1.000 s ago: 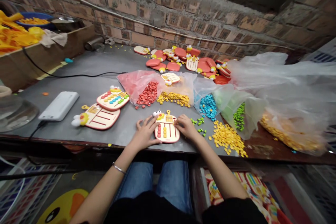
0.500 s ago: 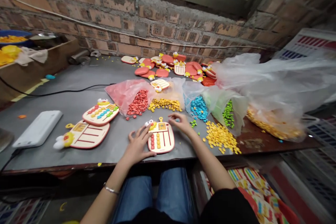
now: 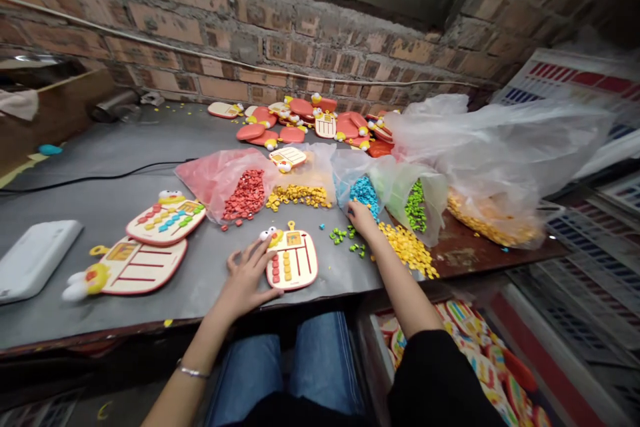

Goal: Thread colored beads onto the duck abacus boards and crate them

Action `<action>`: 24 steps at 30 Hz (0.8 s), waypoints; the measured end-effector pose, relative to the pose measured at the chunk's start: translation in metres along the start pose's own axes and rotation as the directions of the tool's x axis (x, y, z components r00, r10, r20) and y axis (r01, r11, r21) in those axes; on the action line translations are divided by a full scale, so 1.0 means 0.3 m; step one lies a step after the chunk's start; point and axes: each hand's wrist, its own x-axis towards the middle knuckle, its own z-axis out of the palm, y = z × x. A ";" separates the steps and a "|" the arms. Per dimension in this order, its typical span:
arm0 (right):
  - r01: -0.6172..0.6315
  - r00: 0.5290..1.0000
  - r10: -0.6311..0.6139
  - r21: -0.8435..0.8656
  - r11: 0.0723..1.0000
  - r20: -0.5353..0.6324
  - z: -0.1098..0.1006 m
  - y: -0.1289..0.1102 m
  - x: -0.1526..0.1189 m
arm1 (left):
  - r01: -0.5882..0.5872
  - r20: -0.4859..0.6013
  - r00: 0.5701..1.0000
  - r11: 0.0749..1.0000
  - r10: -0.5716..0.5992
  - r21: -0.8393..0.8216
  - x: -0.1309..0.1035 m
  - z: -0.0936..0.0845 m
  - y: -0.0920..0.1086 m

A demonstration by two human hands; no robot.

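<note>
A cream toy board (image 3: 302,282) with a red rim and a duck head lies flat before me. Red and yellow pieces fill its two left slots; the two right slots hold no row of pieces. My left hand (image 3: 249,275) steadies its left side, fingers by the duck head and thumb at the lower edge. My right hand (image 3: 362,219) is at the blue pieces (image 3: 364,192) spilling from a clear bag, its fingers curled downward; whatever is between the fingertips is hidden. Loose green pieces (image 3: 338,235) lie between the board and my right forearm.
Bags of red pieces (image 3: 245,195), yellow pieces (image 3: 303,196) and green pieces (image 3: 415,205) stand open behind. A yellow heap (image 3: 407,248) lies right. Two more boards (image 3: 150,265) overlap at left, near a white power bank (image 3: 37,259). Stacked boards (image 3: 305,109) line the wall.
My right hand has moved from the board's upper right corner, away and to the right, to the blue pieces. My left hand stays on the board. The view has turned slightly right.
</note>
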 end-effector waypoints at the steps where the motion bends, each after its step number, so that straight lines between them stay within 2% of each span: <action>1: -0.001 1.000 0.001 0.008 1.000 -0.022 0.001 -0.010 -0.008 | -0.005 -0.001 1.000 1.000 0.005 -0.001 -0.002 -0.005 0.002; 3: -0.002 0.993 0.012 0.082 0.997 -0.116 -0.002 -0.042 -0.032 | -0.006 0.003 1.000 1.000 0.006 0.002 -0.005 -0.017 0.012; 6: 0.074 0.971 0.013 0.353 0.933 -0.237 -0.001 -0.137 -0.081 | 0.010 0.023 1.000 1.000 -0.011 0.020 0.004 -0.029 0.049; 8: 0.148 0.978 -0.044 0.526 0.837 -0.204 0.010 -0.227 -0.115 | 0.033 0.023 0.999 0.999 -0.034 0.039 0.018 -0.026 0.084; 11: 0.181 0.983 -0.149 0.656 0.733 -0.104 0.044 -0.359 -0.151 | 0.088 0.005 0.996 0.994 -0.089 0.064 0.034 0.000 0.136; 15: 0.195 0.977 -0.203 0.664 0.722 -0.067 0.103 -0.441 -0.161 | 0.149 -0.007 0.989 0.985 -0.149 0.091 0.025 0.044 0.173; 20: 0.296 0.953 -0.287 0.485 0.823 -0.094 0.150 -0.432 -0.157 | 0.177 -0.024 0.984 0.980 -0.175 0.090 0.006 0.065 0.180; 24: 0.289 0.956 -0.284 0.392 0.874 -0.070 0.135 -0.419 -0.172 | 0.170 -0.047 0.985 0.982 -0.166 0.085 0.005 0.066 0.179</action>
